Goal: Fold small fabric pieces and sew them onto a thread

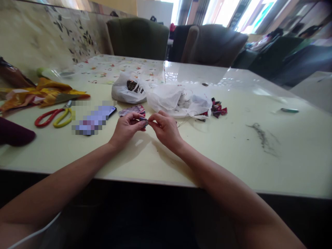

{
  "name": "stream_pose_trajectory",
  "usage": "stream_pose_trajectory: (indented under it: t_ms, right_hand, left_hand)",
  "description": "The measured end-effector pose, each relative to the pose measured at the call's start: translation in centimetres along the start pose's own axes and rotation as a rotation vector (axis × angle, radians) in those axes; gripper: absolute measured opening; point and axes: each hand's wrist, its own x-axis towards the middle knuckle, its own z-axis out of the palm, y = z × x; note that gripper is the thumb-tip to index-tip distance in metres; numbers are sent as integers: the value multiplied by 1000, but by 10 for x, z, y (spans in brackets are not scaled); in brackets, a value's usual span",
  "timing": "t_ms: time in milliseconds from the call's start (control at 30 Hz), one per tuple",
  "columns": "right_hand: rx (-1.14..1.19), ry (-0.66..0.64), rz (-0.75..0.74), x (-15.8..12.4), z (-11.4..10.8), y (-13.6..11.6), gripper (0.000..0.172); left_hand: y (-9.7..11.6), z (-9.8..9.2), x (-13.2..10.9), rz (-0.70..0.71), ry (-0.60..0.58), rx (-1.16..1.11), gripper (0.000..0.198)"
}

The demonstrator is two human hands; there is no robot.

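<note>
My left hand and my right hand meet above the cream table, fingertips pinched together on a small dark fabric piece. A thin thread trails from my right hand toward the white plastic bag. A patterned fabric scrap lies flat just behind my left hand. Small red and dark fabric pieces sit to the right of the bag.
Red and yellow scissors and a phone lie at left. Orange cloth and a dark maroon object are at the far left. A second white bag, a green object, thread bits and chairs are around.
</note>
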Motion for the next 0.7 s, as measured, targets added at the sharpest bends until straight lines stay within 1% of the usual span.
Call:
stream_pose_trajectory:
  t_ms: [233, 467, 700]
  right_hand:
    - [18, 45, -42, 0, -3, -1, 12]
    - [-38, -14, -6, 1, -2, 0, 11]
    - [-15, 1, -18, 0, -2, 0, 12]
  left_hand:
    - [1, 1, 0, -6, 7, 10, 42]
    - [0, 0, 0, 6, 2, 26, 41]
    - [0, 0, -1, 9, 15, 38, 39]
